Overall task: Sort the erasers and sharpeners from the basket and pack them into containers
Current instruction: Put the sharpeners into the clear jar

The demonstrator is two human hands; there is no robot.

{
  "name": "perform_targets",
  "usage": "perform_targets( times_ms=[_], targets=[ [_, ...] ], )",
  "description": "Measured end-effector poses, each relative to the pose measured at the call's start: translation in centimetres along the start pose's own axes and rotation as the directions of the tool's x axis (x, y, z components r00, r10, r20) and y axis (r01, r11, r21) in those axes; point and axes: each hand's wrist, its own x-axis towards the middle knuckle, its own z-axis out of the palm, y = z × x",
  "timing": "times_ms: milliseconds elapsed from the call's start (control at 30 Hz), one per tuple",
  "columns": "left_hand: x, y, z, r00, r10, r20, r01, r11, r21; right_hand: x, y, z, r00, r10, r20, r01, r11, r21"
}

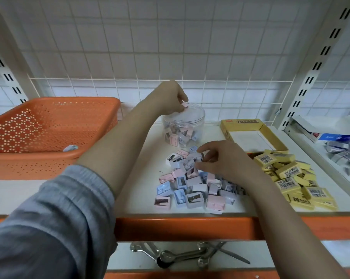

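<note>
A clear round jar [183,127], partly filled with sharpeners, stands at the back of the white shelf. My left hand [168,97] hovers over its mouth, pinching a pink sharpener [184,105]. In front of the jar lies a heap of pink, blue and lilac sharpeners [192,184]. My right hand [222,160] rests on that heap, fingers closed around a pale sharpener [199,157]. To the right lies a pile of yellow-wrapped erasers [290,178], beside an open yellow cardboard box [248,135]. The orange basket [49,133] at the left holds one small item [70,148].
The shelf's orange front rail [182,228] runs below the piles. Metal cutlery [186,254] lies on the lower shelf. On the neighbouring shelf at the right are silver-wrapped packs [345,156] and a blue-white box [329,136]. A wire grid [130,85] backs the shelf.
</note>
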Motion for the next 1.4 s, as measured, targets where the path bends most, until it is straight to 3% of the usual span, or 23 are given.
perform_targets(
  times_ms=[200, 367, 467, 533, 633, 800, 900, 1067, 1200, 1267, 1400],
  targets=[
    [0.6, -0.7, 0.9, 0.999, -0.038, -0.007, 0.038, 0.999, -0.017, -0.5, -0.1, 0.9, 0.998, -0.026, -0.05, 0.023, 0.999, -0.042],
    [-2.9, -0.7, 0.1, 0.98, -0.067, -0.19, 0.039, 0.989, -0.146, -0.4, -0.2, -0.1, 0.993, -0.037, -0.112, 0.036, 0.999, -0.007],
    [-7.1, -0.3, 0.2, 0.955, -0.077, -0.286, 0.009, 0.973, -0.229, 0.8, -1.1, -1.9, 0.971, -0.073, -0.228, 0.088, 0.995, 0.054],
    [-9.8, -0.2, 0.7, 0.964, -0.073, -0.254, 0.001, 0.962, -0.272, 2.6, -2.0, -3.2, 0.944, -0.097, -0.314, 0.133, 0.987, 0.095],
    [-12.8, -0.6, 1.9, 0.991, -0.093, -0.098, 0.052, 0.93, -0.363, 6.3, -3.4, -4.3, 0.921, -0.134, -0.365, 0.181, 0.979, 0.099],
    [-14.9, -2.2, 4.2, 0.977, -0.169, 0.129, 0.201, 0.931, -0.305, 11.4, -4.8, -3.1, 0.96, -0.152, -0.235, 0.134, 0.987, -0.088],
    [-15.2, -2.3, 4.7, 0.959, -0.216, 0.185, 0.262, 0.925, -0.276, 13.0, -4.8, -2.2, 0.977, -0.138, -0.161, 0.104, 0.973, -0.204],
    [-14.6, -1.7, 4.8, 0.944, -0.261, 0.203, 0.307, 0.92, -0.245, 11.4, -4.5, -2.5, 0.968, -0.181, -0.172, 0.163, 0.98, -0.117],
    [-14.4, -1.6, 4.3, 0.939, -0.251, 0.236, 0.301, 0.931, -0.206, 6.9, -3.2, -3.6, 0.948, -0.198, -0.25, 0.219, 0.974, 0.061],
    [-14.5, -1.7, 3.9, 0.937, -0.224, 0.27, 0.284, 0.936, -0.209, 4.2, -2.0, -3.9, 0.972, -0.164, -0.171, 0.183, 0.978, 0.103],
    [-14.5, -2.0, 3.3, 0.944, -0.208, 0.257, 0.26, 0.947, -0.189, 0.2, 0.2, -3.6, 0.988, -0.105, 0.116, 0.103, 0.994, 0.024]
  ],
)
